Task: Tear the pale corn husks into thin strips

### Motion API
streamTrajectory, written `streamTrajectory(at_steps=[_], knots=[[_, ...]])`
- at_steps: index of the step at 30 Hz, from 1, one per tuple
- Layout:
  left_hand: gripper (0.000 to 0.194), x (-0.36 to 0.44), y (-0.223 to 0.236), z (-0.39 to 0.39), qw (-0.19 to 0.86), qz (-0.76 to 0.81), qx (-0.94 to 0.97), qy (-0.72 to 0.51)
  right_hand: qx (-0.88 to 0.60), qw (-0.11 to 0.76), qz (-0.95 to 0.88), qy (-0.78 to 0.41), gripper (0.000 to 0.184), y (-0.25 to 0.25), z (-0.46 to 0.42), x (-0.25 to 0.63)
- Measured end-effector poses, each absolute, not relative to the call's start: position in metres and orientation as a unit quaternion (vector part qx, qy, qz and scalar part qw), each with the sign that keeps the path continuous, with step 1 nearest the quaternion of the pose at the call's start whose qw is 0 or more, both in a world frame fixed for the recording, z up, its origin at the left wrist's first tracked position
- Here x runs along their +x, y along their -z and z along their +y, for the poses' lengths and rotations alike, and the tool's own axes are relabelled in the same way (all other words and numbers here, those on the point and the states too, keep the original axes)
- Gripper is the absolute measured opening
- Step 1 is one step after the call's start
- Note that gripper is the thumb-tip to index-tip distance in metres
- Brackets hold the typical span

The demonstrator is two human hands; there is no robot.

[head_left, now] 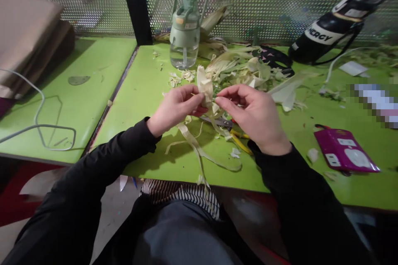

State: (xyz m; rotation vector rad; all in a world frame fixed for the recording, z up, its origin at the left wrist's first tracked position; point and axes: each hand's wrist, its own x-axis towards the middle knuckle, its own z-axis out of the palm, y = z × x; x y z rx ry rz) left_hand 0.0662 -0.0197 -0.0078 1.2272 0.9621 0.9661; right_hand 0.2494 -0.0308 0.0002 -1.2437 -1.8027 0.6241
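At centre frame the left hand [175,107] and right hand [253,114] meet above the green table [139,95], each with fingers pinched closed on a pale corn husk strip [205,87] whose long ends trail down over the table's near edge. Just beyond lies a heap of husk scraps [245,70], with scissors [231,126] under the right hand; further back stands a green water bottle [185,25] at upper centre, and a magenta packet [343,151] lies at the right

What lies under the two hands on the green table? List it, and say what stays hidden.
Under the left hand and right hand, which pinch a husk strip, lie loose husk ribbons and yellow-handled scissors on the green table. The right hand covers part of the scissors.
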Motion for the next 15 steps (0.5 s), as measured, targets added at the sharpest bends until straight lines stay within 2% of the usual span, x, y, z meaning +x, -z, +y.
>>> streamTrajectory(at_steps=[4, 9, 15], knots=[[0.015, 0.070, 0.014, -0.024, 0.564, 0.416, 0.581, -0.414, -0.496, 0.397, -0.735, -0.236, 0.009, 0.004, -0.030, 0.249], [0.012, 0.067, 0.021, -0.024, 0.443, 0.422, 0.674, -0.415, -0.485, 0.392, -0.755, -0.202, 0.008, 0.006, -0.031, 0.249], [0.013, 0.065, 0.024, -0.023, 0.312, 0.422, 0.747, -0.409, -0.480, 0.380, -0.784, -0.100, 0.009, 0.008, -0.034, 0.241]])
